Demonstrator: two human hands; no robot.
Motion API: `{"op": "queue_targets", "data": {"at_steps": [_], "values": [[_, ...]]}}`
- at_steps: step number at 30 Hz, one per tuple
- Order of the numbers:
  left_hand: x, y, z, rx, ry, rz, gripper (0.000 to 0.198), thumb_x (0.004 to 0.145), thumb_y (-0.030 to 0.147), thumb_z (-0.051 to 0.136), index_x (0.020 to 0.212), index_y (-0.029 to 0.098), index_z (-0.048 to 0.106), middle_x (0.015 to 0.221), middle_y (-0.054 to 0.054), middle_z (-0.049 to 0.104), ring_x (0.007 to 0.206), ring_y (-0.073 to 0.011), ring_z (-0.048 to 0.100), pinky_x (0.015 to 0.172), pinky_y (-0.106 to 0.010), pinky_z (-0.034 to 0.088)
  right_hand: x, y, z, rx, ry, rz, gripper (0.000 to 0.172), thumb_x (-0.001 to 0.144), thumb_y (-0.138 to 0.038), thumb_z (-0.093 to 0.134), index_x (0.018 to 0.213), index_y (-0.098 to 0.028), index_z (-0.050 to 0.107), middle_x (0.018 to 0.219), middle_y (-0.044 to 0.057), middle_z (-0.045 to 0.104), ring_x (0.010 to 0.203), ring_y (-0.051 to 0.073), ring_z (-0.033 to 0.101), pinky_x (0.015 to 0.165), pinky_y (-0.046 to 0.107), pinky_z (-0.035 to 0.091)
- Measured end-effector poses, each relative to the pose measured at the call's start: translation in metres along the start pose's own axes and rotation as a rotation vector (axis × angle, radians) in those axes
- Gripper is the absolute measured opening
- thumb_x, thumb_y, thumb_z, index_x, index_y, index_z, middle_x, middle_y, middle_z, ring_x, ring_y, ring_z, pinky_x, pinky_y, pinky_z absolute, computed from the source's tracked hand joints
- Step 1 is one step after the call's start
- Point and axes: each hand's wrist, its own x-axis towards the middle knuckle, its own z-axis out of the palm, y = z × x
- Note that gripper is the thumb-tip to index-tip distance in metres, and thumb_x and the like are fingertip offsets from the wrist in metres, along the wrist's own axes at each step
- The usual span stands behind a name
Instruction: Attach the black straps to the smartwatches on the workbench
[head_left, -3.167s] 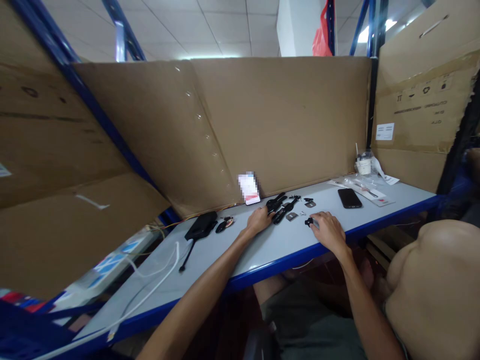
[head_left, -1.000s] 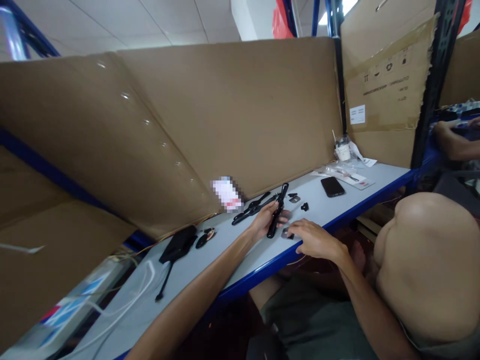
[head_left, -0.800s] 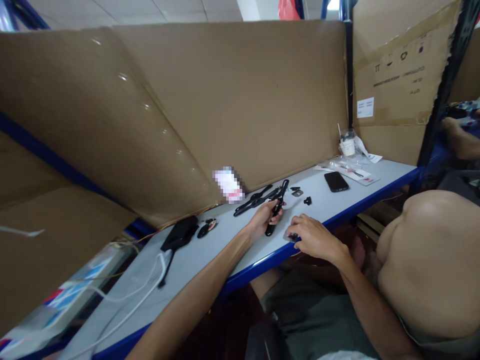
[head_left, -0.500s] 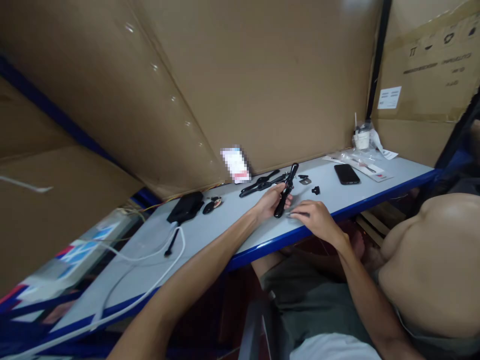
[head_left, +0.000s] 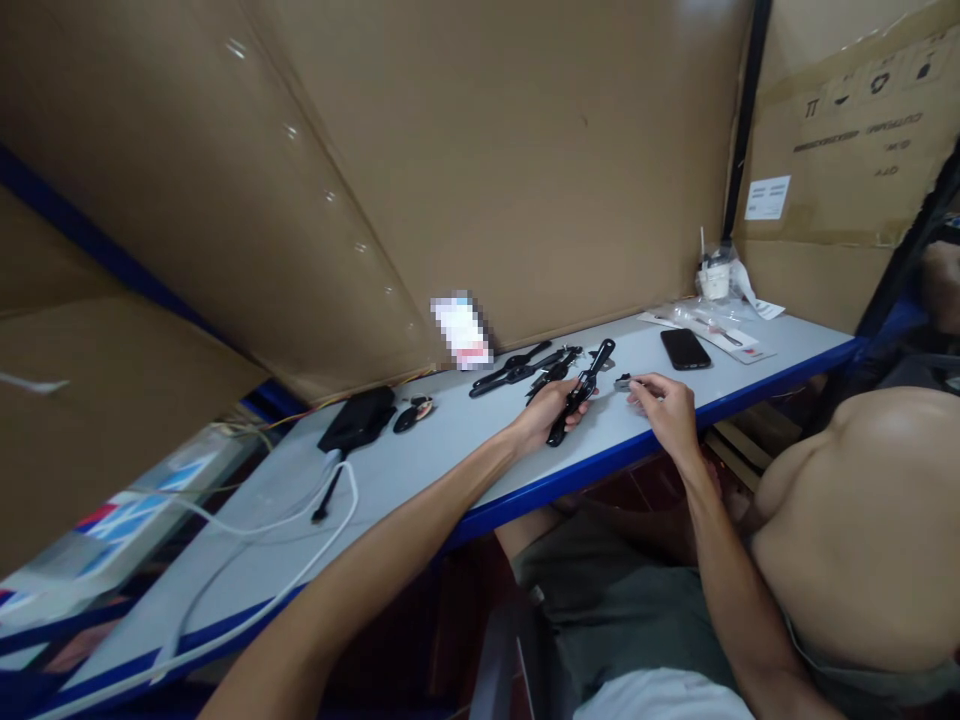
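My left hand (head_left: pixel 553 412) is closed around a long glossy black handle-shaped piece (head_left: pixel 598 366), tilted up and away over the table. To its right, my right hand (head_left: pixel 664 405) pinches a small grey metal-looking piece (head_left: pixel 623 383) between thumb and fingertips; its exact kind is too small to make out. A dark bit shows at the top of that piece, and I cannot tell whether it is attached. Behind my left hand lie several similar long black pieces (head_left: pixel 517 372), partly overlapping, with smaller dark parts (head_left: pixel 574 354) near them.
A black phone (head_left: pixel 685 349) lies on the grey table (head_left: pixel 450 450). A lit, blurred screen (head_left: pixel 462 330) leans on the cardboard wall. Leftward are a black pouch-like item (head_left: pixel 358 418), small round dark objects (head_left: pixel 414 414) and a white cable (head_left: pixel 352 500). A cup (head_left: pixel 715 279) stands far right; another person sits beside me.
My right hand has moved right and slightly away from my left hand, its small piece now held over the table. The left hand keeps the black piece. The view has shifted slightly.
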Motion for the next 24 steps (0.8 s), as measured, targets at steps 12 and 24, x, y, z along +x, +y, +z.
{"op": "queue_targets", "data": {"at_steps": [12,24], "values": [[0.003,0.002,-0.001,0.000,0.081,0.004,0.014,0.101,0.025,0.045,0.098,0.016,0.055,0.063,-0.001,0.057,0.042,-0.0091,0.043,0.038,-0.019,0.032,-0.010,-0.016,0.008,-0.575,-0.220,-0.114,0.025,0.095,-0.029,0.066,0.113,-0.033,0.083,0.103,0.007,0.076,0.097,0.023,0.070,0.089,0.032,0.051],[0.004,-0.008,-0.001,0.146,0.014,0.052,0.037,0.098,0.052,0.057,0.084,0.019,0.051,0.056,0.005,0.048,0.035,-0.0041,0.028,0.035,-0.017,0.014,0.000,0.003,0.017,0.320,-0.057,0.091,0.042,0.074,-0.034,0.070,0.115,-0.022,0.066,0.072,-0.005,0.062,0.058,0.016,0.066,0.051,0.025,0.050]]}}
